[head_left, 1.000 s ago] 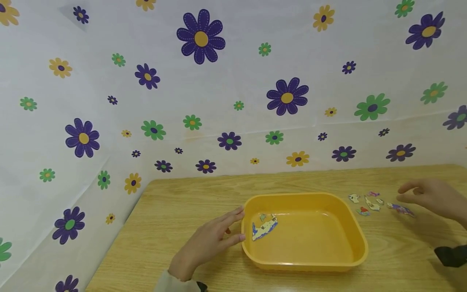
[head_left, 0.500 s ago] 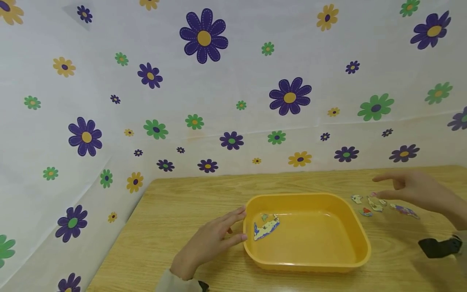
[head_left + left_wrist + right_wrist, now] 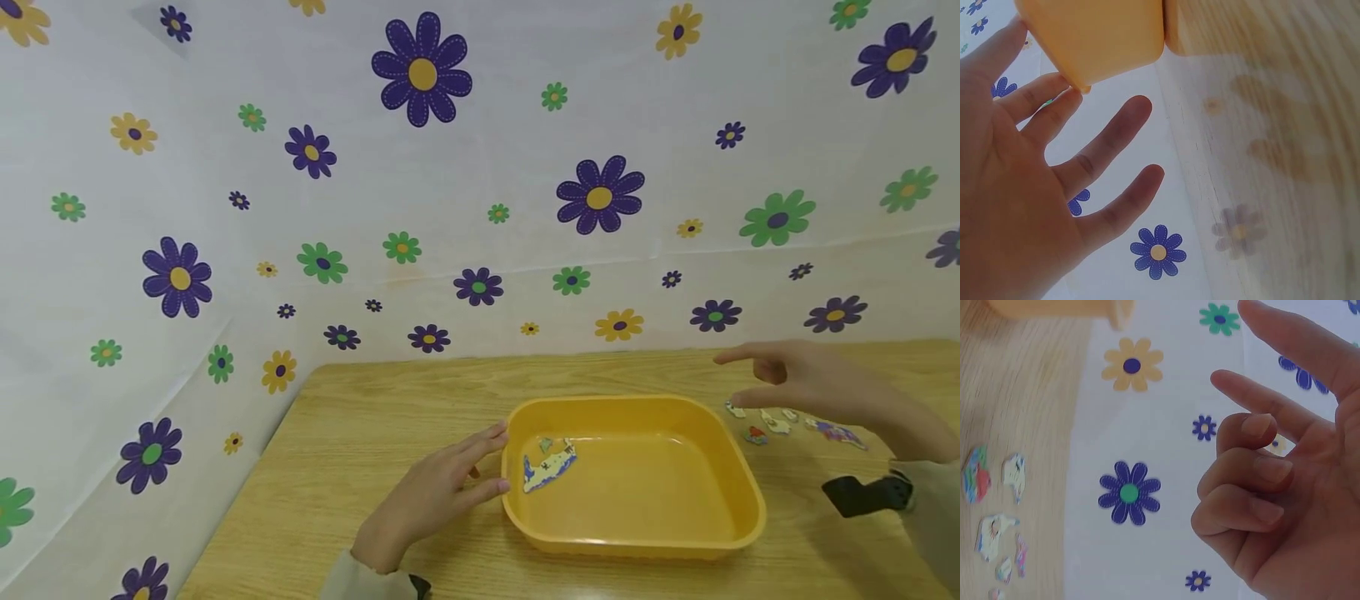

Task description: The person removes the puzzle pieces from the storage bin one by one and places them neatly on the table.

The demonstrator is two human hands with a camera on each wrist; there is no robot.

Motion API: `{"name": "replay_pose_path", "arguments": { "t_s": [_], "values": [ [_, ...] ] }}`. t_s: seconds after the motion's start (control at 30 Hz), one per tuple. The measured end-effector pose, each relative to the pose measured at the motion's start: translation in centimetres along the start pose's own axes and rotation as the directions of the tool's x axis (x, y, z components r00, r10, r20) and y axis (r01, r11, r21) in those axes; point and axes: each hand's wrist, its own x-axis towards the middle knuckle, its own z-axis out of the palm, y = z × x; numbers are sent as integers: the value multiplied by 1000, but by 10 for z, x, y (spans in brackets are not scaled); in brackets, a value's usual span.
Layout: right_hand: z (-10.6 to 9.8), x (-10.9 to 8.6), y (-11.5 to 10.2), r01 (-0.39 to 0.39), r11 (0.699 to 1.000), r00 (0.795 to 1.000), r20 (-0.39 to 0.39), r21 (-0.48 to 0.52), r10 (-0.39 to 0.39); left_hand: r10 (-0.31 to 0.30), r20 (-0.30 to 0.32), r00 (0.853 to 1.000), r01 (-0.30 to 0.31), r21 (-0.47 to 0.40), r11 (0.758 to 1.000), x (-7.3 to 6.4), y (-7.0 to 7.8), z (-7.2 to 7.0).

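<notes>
A yellow tray (image 3: 637, 546) stands on the table. My left hand (image 3: 431, 492) touches its left side, with straight fingertips at the rim. In the left wrist view, the ring and little fingers of the left hand (image 3: 1029, 169) are off the tray (image 3: 1104, 37). My right hand (image 3: 825, 383) is over the loose pieces, holding nothing. Its thumb and index finger are extended apart, the other fingers curled. Below lie flat, irregular printed pieces: a long purple one (image 3: 836, 433), a red one (image 3: 756, 435) and a cream one (image 3: 774, 422). A pink one (image 3: 1020, 555) shows in the right wrist view.
Inside the tray, at its left end, lie a long cream-and-blue piece (image 3: 550, 472) and a small greenish one (image 3: 545, 444). A white cloth (image 3: 480, 167) printed with flowers hangs behind the wooden table (image 3: 405, 400) and along its left side.
My right hand has moved left across the loose pieces, from beside the purple one toward the tray, its index finger and thumb spreading. The left hand has stayed at the rim.
</notes>
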Motion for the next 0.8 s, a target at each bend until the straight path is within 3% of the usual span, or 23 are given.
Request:
{"name": "replay_pose_path", "arguments": {
  "t_s": [0.23,0.8],
  "values": [
    [8,17,-18,10,996,996,87,85,-17,9,-4,1000,-9,0,1000,0,-1,0],
    [28,48,-46,59,986,980,179,153,-86,5,1,1000,-5,-12,1000,0,1,-1]
  ]
}}
